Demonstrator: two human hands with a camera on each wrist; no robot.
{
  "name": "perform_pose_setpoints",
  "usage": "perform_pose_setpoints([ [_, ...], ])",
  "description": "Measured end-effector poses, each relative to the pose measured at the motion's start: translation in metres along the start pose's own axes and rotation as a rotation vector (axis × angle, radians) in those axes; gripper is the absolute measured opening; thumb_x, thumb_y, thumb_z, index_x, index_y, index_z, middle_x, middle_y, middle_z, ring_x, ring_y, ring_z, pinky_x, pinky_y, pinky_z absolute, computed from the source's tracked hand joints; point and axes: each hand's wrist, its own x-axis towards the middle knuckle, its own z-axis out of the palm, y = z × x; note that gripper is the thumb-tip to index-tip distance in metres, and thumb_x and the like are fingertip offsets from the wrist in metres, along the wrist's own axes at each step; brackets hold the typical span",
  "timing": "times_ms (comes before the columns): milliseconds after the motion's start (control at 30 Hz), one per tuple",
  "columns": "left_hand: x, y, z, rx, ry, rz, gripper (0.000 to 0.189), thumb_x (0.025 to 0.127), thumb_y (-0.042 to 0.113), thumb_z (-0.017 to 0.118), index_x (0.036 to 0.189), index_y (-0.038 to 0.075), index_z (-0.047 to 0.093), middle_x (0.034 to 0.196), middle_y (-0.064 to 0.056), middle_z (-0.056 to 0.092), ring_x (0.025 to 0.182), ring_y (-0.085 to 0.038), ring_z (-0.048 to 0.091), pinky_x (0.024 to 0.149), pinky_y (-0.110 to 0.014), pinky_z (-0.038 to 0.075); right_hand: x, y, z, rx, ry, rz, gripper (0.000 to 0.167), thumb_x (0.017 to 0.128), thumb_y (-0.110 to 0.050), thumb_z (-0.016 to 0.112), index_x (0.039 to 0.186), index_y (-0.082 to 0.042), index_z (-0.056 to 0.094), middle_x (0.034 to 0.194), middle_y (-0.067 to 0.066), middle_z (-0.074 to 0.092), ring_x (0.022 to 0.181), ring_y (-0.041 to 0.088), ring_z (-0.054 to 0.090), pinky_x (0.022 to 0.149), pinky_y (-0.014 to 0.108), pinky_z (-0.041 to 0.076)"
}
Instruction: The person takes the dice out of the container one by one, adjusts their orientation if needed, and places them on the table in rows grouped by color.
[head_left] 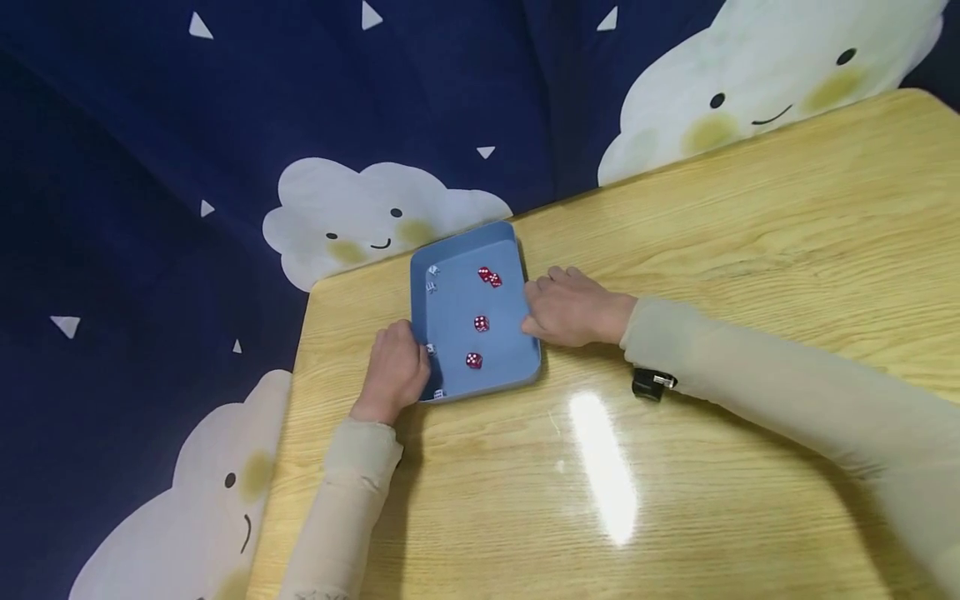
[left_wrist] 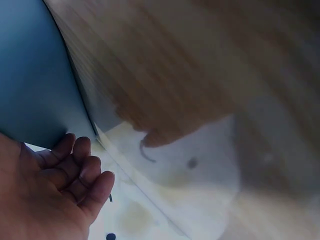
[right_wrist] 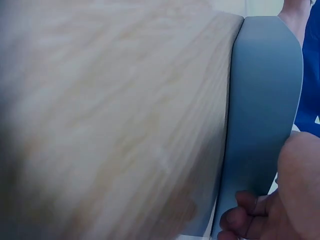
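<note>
A blue rectangular tray [head_left: 453,312] lies on the wooden table, its far end close to the curtain. Inside it, several red dice [head_left: 482,323] are spread over the right and middle part, two of them side by side near the far end. Several clear or whitish dice [head_left: 432,271] line the left wall. My left hand [head_left: 393,367] grips the left wall near the front corner, fingers curled against the outer side [left_wrist: 35,75] in the left wrist view. With my right hand [head_left: 572,308] I hold the right wall about midway, thumb over the rim, fingertips on the outer face [right_wrist: 265,100].
The wooden table [head_left: 712,250] extends to the right and toward me, with a bright light reflection [head_left: 603,467] in front of the tray. A dark blue curtain [head_left: 465,75] with white clouds hangs along the table's far and left edges.
</note>
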Motion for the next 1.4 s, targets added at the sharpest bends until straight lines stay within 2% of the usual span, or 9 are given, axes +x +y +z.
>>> perform_pose_setpoints([
  [167,0.005,0.013,0.001,0.009,0.015,0.036,0.026,0.098,0.011,0.039,0.107,-0.01,0.052,0.099,-0.026,0.058,0.098,-0.045,0.055,0.089,-0.053,0.046,-0.009,0.01,-0.003,0.021,0.005,0.011,0.031,0.1,-0.035,0.044,0.089,-0.007,0.049,0.083,0.01,0.054,0.084,0.03,0.046,0.076,0.04,0.038],
  [333,0.011,0.026,0.003,0.021,-0.001,0.043,0.027,0.098,0.013,0.04,0.108,-0.009,0.052,0.101,-0.027,0.059,0.102,-0.045,0.056,0.093,-0.053,0.047,-0.017,0.021,-0.005,0.039,0.006,0.041,0.03,0.1,-0.034,0.046,0.094,-0.006,0.052,0.087,0.01,0.056,0.088,0.031,0.048,0.081,0.044,0.041],
  [600,0.017,0.048,0.004,0.158,0.027,0.091,0.027,0.1,0.015,0.046,0.108,-0.009,0.054,0.098,-0.026,0.062,0.097,-0.042,0.06,0.092,-0.049,0.048,-0.027,0.034,-0.009,0.05,0.004,0.068,0.029,0.099,-0.034,0.046,0.095,-0.006,0.053,0.089,0.011,0.058,0.088,0.032,0.048,0.078,0.043,0.04],
  [867,0.02,0.07,0.004,0.199,0.02,0.085,0.028,0.101,0.018,0.047,0.109,-0.008,0.054,0.097,-0.023,0.063,0.096,-0.039,0.06,0.088,-0.047,0.049,-0.04,0.049,-0.014,0.099,-0.016,0.104,0.029,0.1,-0.033,0.05,0.102,-0.005,0.055,0.097,0.012,0.062,0.09,0.032,0.048,0.078,0.043,0.038],
  [1067,0.026,0.088,0.005,0.268,-0.037,0.091,0.03,0.104,0.02,0.04,0.109,-0.007,0.053,0.098,-0.019,0.062,0.096,-0.034,0.06,0.091,-0.043,0.048,-0.052,0.059,-0.019,0.114,-0.034,0.147,0.029,0.099,-0.034,0.051,0.1,-0.005,0.053,0.094,0.012,0.06,0.089,0.032,0.047,0.076,0.041,0.034],
  [1267,0.029,0.104,0.003,0.291,-0.07,0.083,0.032,0.106,0.022,0.038,0.11,-0.005,0.054,0.098,-0.016,0.062,0.096,-0.03,0.06,0.094,-0.04,0.047,-0.062,0.07,-0.023,0.129,-0.043,0.175,0.03,0.099,-0.033,0.053,0.105,-0.004,0.055,0.105,0.015,0.064,0.093,0.034,0.048,0.077,0.042,0.035],
  [1400,0.031,0.113,0.002,0.31,-0.085,0.09,0.03,0.105,0.021,0.037,0.109,-0.004,0.054,0.097,-0.015,0.062,0.095,-0.029,0.059,0.093,-0.039,0.047,-0.066,0.077,-0.024,0.126,-0.045,0.175,0.03,0.101,-0.033,0.053,0.107,-0.004,0.055,0.106,0.014,0.064,0.092,0.034,0.048,0.076,0.042,0.035],
])
